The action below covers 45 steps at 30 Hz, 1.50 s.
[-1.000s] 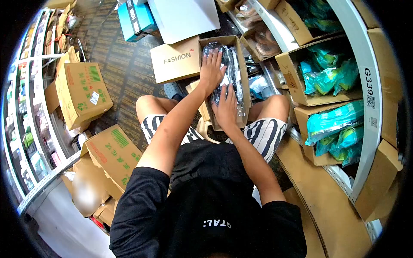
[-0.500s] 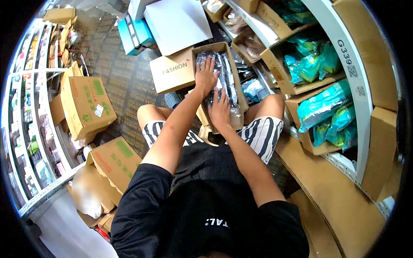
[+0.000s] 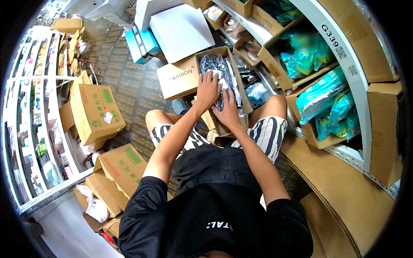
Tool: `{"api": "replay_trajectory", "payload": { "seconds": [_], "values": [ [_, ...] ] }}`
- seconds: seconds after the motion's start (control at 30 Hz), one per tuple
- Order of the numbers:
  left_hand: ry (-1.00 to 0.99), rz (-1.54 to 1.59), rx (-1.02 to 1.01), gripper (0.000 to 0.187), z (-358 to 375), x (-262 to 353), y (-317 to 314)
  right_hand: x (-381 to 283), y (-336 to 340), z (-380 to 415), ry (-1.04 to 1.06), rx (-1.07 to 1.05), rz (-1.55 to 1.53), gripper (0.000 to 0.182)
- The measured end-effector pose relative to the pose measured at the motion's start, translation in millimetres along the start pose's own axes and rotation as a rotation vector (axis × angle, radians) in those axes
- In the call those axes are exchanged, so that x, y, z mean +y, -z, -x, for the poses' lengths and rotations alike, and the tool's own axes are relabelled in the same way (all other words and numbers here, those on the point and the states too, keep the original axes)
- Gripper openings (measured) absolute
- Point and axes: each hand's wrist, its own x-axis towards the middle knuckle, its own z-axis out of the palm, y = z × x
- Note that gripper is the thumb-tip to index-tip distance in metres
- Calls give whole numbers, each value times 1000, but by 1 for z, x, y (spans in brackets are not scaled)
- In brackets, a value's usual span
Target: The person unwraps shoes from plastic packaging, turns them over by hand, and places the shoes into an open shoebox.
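Black items in clear plastic bags (image 3: 208, 62) fill a long open cardboard box (image 3: 248, 98) between my knees. My left hand (image 3: 208, 91) lies on the bags with its fingers stretched out. Close beside it and nearer to my body, my right hand (image 3: 227, 111) rests on the near part of the bags, fingers spread and palm down. Both hands are open, and the bag surface under them is hidden. A carton flap marked FASHION (image 3: 178, 76) stands out to the left of the box.
Shelf bins (image 3: 320, 143) with teal plastic packages (image 3: 320, 101) stand at right. A white box (image 3: 182, 33) and a blue box (image 3: 142, 44) sit ahead. Brown cartons (image 3: 97, 114) and a stocked shelf (image 3: 47, 185) line the left. A large cardboard sheet (image 3: 340, 185) lies at lower right.
The view has shifted slightly, so the surroundings sit further right at left. My left hand has slid a little towards me on the bags; my right hand stays beside it.
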Motion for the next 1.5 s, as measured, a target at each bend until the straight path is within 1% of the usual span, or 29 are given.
{"api": "replay_trajectory", "payload": {
  "seconds": [0.07, 0.1, 0.17, 0.23, 0.3, 0.33, 0.4, 0.53, 0.63, 0.7, 0.77, 0.8, 0.83, 0.9, 1.03, 1.17, 1.23, 1.27, 1.33, 1.37, 1.43, 1.47, 1.5],
  "values": [
    [-1, -63, 18, 47, 7, 0, -4, 12, -8, 0, 6, 130, -187, 91],
    [0, -61, 12, 47, 12, 2, -6, 11, -7, 1, 0, 127, -188, 91],
    [9, -149, 60, 52, 15, 4, -9, 10, -4, 0, -107, 135, -202, 95],
    [8, -142, 49, 53, 18, 4, -12, 14, -9, 1, -84, 131, -152, 97],
    [-18, -151, 67, 53, 18, 4, -13, 16, -10, 2, -176, 100, -238, 99],
    [0, -145, 51, 53, 18, 5, -14, 16, -9, 2, -177, 97, -238, 99],
    [7, -161, 57, 53, 18, 5, -14, 16, -4, -6, -381, -99, -296, 98],
    [21, -155, 61, 54, 17, 5, -15, 13, 4, -17, -376, -150, -213, 98],
    [37, -74, 48, 54, 15, 7, -15, 15, 3, -19, -367, -105, -260, 99],
    [23, -46, 64, 55, 12, 10, -14, 21, 0, -16, -315, -9, -314, 99],
    [21, -98, 86, 53, 8, 17, -13, 32, -5, -15, -292, 32, -358, 95],
    [54, 5, 59, 53, 5, 21, -13, 33, 0, -14, -310, 7, -401, 95],
    [53, 5, 60, 53, 4, 24, -17, 33, 5, -18, -320, -14, -446, 95],
    [135, 136, 35, 53, 1, 29, -23, 35, 10, -22, -308, -34, -427, 94],
    [98, 190, 50, 56, 2, 26, -42, 41, 16, -20, -284, -77, -380, 92],
    [82, 157, 53, 58, 8, 24, -47, 50, 12, -22, -284, -146, -401, 93],
    [176, 124, -67, 58, 12, 32, -33, 55, 5, -17, -275, -141, -443, 94],
    [182, 125, -71, 58, 14, 33, -32, 58, 2, -14, -277, -148, -444, 94],
    [189, 231, -57, 59, 13, 30, -42, 64, -2, -15, -289, -113, -437, 95],
    [195, 228, -54, 59, 12, 24, -52, 66, -4, -15, -285, -118, -438, 95],
    [41, 23, -74, 61, 9, 17, -62, 64, -1, -15, -330, -107, -477, 95],
    [113, 103, -87, 63, 11, 17, -68, 63, 2, -16, -310, -117, -551, 97],
    [113, 102, -84, 63, 9, 22, -56, 63, 2, -15, -307, -117, -552, 97]
  ]
}}
